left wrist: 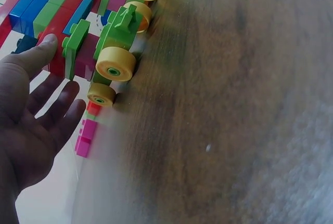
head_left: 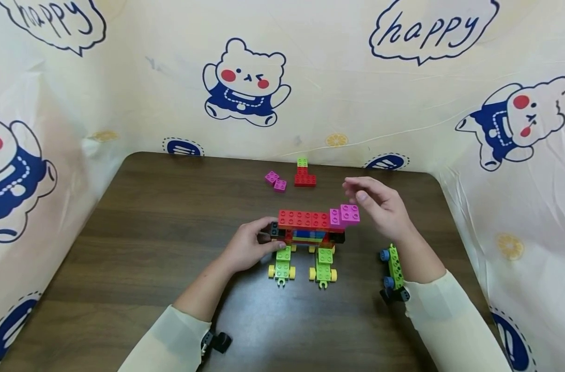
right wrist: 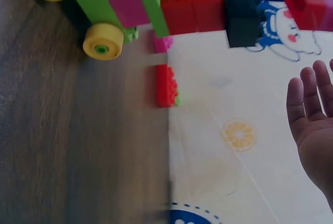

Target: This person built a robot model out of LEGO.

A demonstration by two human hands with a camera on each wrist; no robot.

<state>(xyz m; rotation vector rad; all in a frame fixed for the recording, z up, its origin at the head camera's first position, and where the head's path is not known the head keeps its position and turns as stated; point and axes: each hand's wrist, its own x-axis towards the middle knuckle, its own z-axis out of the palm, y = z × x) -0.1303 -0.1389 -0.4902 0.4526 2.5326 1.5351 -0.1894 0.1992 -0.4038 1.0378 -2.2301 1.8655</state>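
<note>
A toy vehicle [head_left: 303,219] built of blocks stands at the middle of the table, with a long red top, blue and green layers beneath and yellow wheels [left wrist: 115,64] on green axle blocks. My left hand [head_left: 247,247] holds its left end, thumb on the near side at a red block and fingers on the far side. Two pink blocks [head_left: 349,213] sit raised at the right end of the top. My right hand [head_left: 383,209] is held up just right of those pink blocks, fingers loosely bent and nothing in them; the right wrist view shows its palm.
Behind the vehicle lie two loose pink blocks [head_left: 275,182] and a small red stack [head_left: 305,179] with a green block on it. A green wheeled base [head_left: 395,266] with blue wheels stands beside my right forearm. A printed sheet [head_left: 319,82] rises behind the table.
</note>
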